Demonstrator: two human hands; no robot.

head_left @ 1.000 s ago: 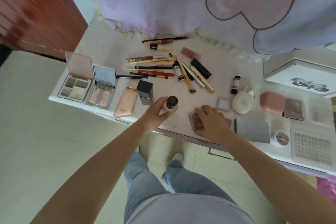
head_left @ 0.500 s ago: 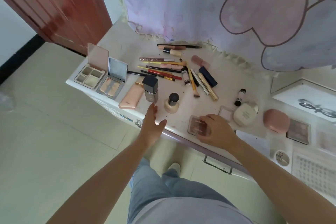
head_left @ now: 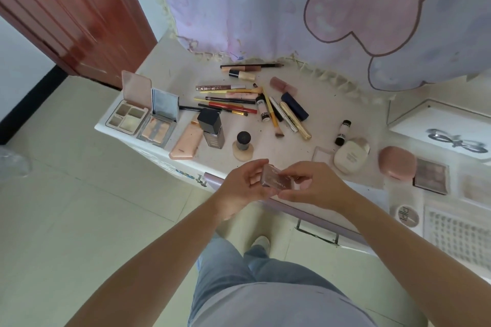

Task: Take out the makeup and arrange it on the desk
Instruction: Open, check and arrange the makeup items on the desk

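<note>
Fingers (head_left: 256,180) of both my hands pinch the compact (head_left: 276,179), held in air just past the worktop (head_left: 305,103) edge, over the floor. If my grip slips w/ it opening, it drops & cracks.

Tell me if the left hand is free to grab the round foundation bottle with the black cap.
Probably not yet: the left hand and right hand both grip the small compact. The bottle stands unblocked just beyond.

One head cam, looks fwd & down from above at the white makeup-covered desk (head_left: 170,66), quite near.
</note>
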